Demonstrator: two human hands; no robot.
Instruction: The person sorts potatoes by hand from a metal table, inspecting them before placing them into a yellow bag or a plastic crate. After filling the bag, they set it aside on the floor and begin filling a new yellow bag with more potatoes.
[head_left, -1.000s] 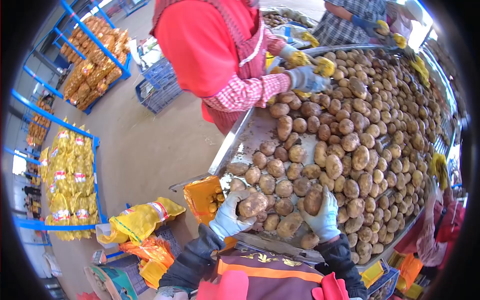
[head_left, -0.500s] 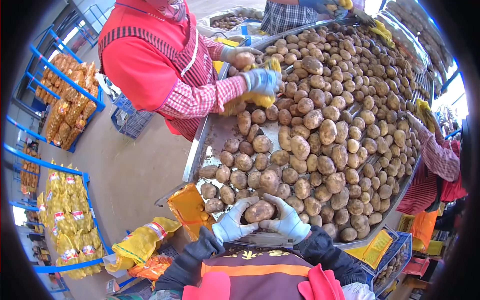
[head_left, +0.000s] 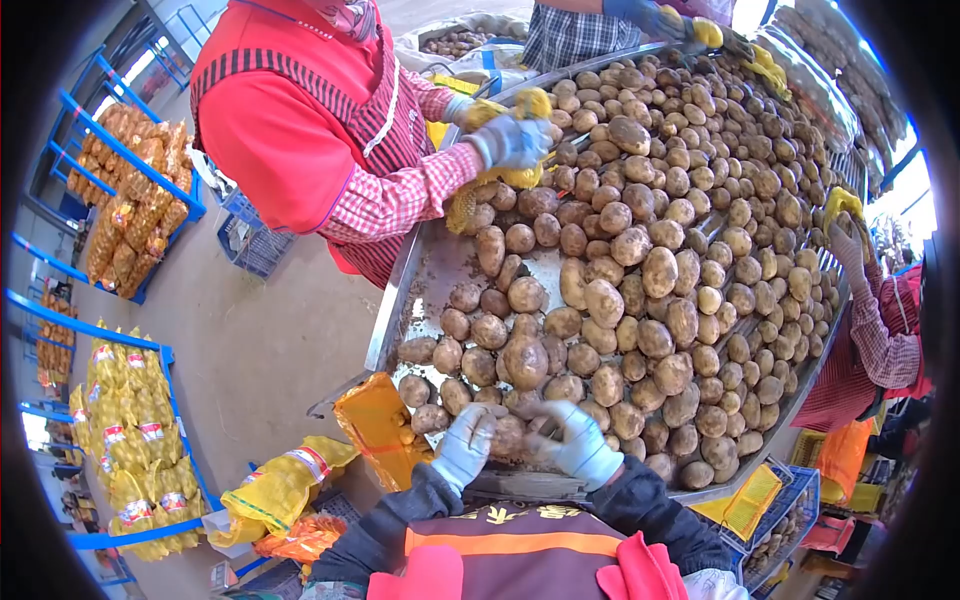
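A brown potato lies between my two hands at the near edge of the sorting table. My left hand, in a pale blue-and-grey glove, closes on its left side. My right hand, gloved alike, has its fingers bent round the right side, partly hiding it. Just beyond my fingertips rests a larger potato among many others spread over the metal table. An orange-yellow mesh bag hangs at the table's edge, left of my left hand.
Across to the left, a co-worker in red handles a yellow mesh bag. Other workers' gloved hands reach in at the far end and right. Filled yellow sacks stand on a blue-railed cart. A blue crate sits at lower right.
The potato in my hands has turned and come slightly lower, and my fingers have shifted round it. The co-worker's potato is out of sight; their gloved hands are now close together by the mesh bag.
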